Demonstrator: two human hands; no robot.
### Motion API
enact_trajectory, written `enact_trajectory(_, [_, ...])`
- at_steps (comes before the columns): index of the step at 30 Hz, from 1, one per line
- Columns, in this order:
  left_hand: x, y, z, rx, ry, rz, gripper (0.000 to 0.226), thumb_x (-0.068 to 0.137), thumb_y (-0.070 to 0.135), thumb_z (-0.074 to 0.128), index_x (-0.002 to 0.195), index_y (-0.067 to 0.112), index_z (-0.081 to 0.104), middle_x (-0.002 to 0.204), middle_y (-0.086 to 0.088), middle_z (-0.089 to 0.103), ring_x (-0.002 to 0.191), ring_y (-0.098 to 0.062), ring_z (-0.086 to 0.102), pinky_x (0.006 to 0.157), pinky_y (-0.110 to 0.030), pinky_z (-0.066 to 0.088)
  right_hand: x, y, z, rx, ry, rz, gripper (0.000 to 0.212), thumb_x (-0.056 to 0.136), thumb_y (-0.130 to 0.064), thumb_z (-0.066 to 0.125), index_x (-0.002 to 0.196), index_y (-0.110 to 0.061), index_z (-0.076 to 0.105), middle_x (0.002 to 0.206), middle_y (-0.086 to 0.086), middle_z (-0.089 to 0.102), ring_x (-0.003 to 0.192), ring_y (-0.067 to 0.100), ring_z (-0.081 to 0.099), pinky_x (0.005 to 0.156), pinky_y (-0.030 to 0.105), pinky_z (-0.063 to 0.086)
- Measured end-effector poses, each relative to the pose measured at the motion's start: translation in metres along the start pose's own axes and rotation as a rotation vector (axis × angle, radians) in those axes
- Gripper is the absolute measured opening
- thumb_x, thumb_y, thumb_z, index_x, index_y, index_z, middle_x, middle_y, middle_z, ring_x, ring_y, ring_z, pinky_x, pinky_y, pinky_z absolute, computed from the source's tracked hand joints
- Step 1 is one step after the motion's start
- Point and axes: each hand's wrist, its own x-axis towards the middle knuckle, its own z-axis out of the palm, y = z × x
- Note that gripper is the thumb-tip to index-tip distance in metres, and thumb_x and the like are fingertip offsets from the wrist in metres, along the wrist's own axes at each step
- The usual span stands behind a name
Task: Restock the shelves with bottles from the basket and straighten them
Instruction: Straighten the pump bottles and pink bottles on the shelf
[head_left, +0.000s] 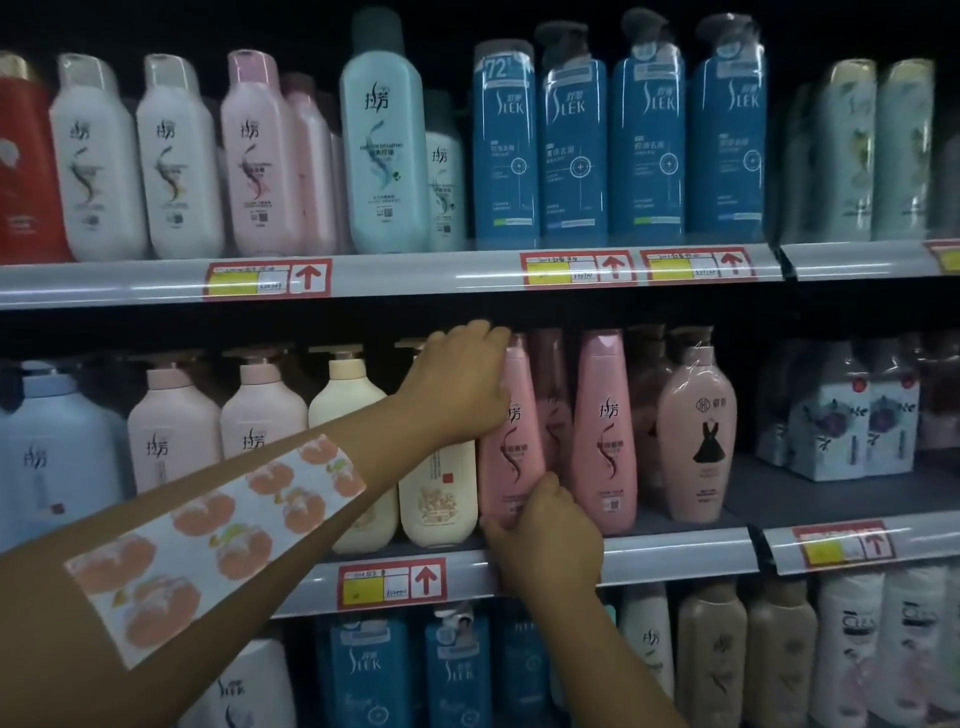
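Left hand (460, 379) grips the pink bottle (511, 441) up by its cap, right hand (548, 535) pinches its base at the middle shelf's (675, 551) front edge; bottle upright between them, leaning slightly left.

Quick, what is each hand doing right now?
Left hand: grips the upper part of the tall pink plastic bottle.
Right hand: grips the same bottle's base.
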Motion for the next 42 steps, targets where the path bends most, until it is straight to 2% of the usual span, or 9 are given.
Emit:
enact_trajectory(9, [0.001,-0.001,-0.003,-0.025,-0.035,-0.003,0.058,0.088,0.024,0.063,0.142,0.016,0.047,0.126,-0.004,0.054,0.12,-0.024,0.053,0.105,-0.039,0.041,0.006,-0.006,0.004,0.041,-0.005,0.078,0.067,0.072,-0.058,0.075,0.117,-0.015,0.049,0.113,0.003,0.065,0.1,0.023,0.067,0.079,0.035,0.057])
enact_trajectory(14, [0.002,-0.002,-0.008,-0.065,-0.06,0.002,0.055,0.09,0.023,0.061,0.142,0.014,0.048,0.124,-0.005,0.053,0.117,-0.026,0.053,0.098,-0.038,0.044,0.008,-0.007,0.003,0.063,-0.01,0.075,0.068,0.066,-0.057,0.077,0.112,-0.016,0.048,0.11,0.003,0.066,0.096,0.024,0.067,0.075,0.036,0.056])
enact_trajectory(17, [0.003,-0.003,-0.01,-0.081,-0.064,-0.004,0.054,0.091,0.023,0.059,0.143,0.014,0.048,0.124,-0.006,0.053,0.116,-0.026,0.054,0.093,-0.037,0.045,0.005,-0.008,0.005,0.061,0.008,0.058,0.069,0.068,-0.056,0.076,0.115,-0.016,0.044,0.111,0.003,0.064,0.097,0.024,0.066,0.077,0.037,0.057])
enact_trajectory(21, [0.002,-0.003,-0.01,-0.089,-0.073,-0.005,0.059,0.091,0.023,0.06,0.148,0.014,0.044,0.128,-0.006,0.052,0.117,-0.027,0.054,0.093,-0.037,0.047,0.005,-0.008,0.006,0.079,0.01,0.047,0.072,0.069,-0.052,0.077,0.119,-0.014,0.042,0.115,0.004,0.063,0.099,0.026,0.066,0.08,0.037,0.055])
enact_trajectory(29, [0.003,-0.003,-0.013,-0.1,-0.095,0.008,0.065,0.09,0.022,0.063,0.151,0.016,0.041,0.128,-0.004,0.05,0.119,-0.024,0.052,0.089,-0.03,0.045,0.005,-0.005,-0.002,0.145,-0.055,0.049,0.077,0.057,-0.057,0.08,0.111,-0.018,0.041,0.109,0.002,0.064,0.096,0.025,0.067,0.081,0.041,0.058])
enact_trajectory(33, [0.002,-0.004,-0.013,-0.111,-0.08,0.023,0.066,0.09,0.022,0.064,0.152,0.017,0.04,0.129,-0.002,0.049,0.118,-0.023,0.053,0.086,-0.027,0.044,0.002,-0.001,-0.004,0.162,-0.065,0.03,0.075,0.057,-0.058,0.079,0.11,-0.019,0.042,0.109,0.002,0.065,0.096,0.025,0.067,0.079,0.04,0.058])
enact_trajectory(38, [-0.002,-0.002,-0.011,-0.155,-0.062,0.016,0.067,0.091,0.024,0.064,0.152,0.017,0.038,0.131,-0.001,0.047,0.119,-0.021,0.052,0.085,-0.026,0.045,-0.002,0.003,0.001,0.17,-0.016,0.002,0.074,0.066,-0.06,0.077,0.117,-0.019,0.042,0.113,0.003,0.065,0.1,0.026,0.065,0.083,0.04,0.057])
enact_trajectory(42, [-0.001,0.002,-0.008,-0.167,-0.051,0.004,0.066,0.09,0.025,0.062,0.15,0.015,0.039,0.129,-0.003,0.047,0.119,-0.021,0.051,0.085,-0.027,0.044,-0.006,0.012,0.006,0.224,0.002,-0.043,0.092,0.075,-0.059,0.078,0.143,-0.015,0.034,0.13,0.004,0.059,0.117,0.025,0.059,0.098,0.04,0.052])
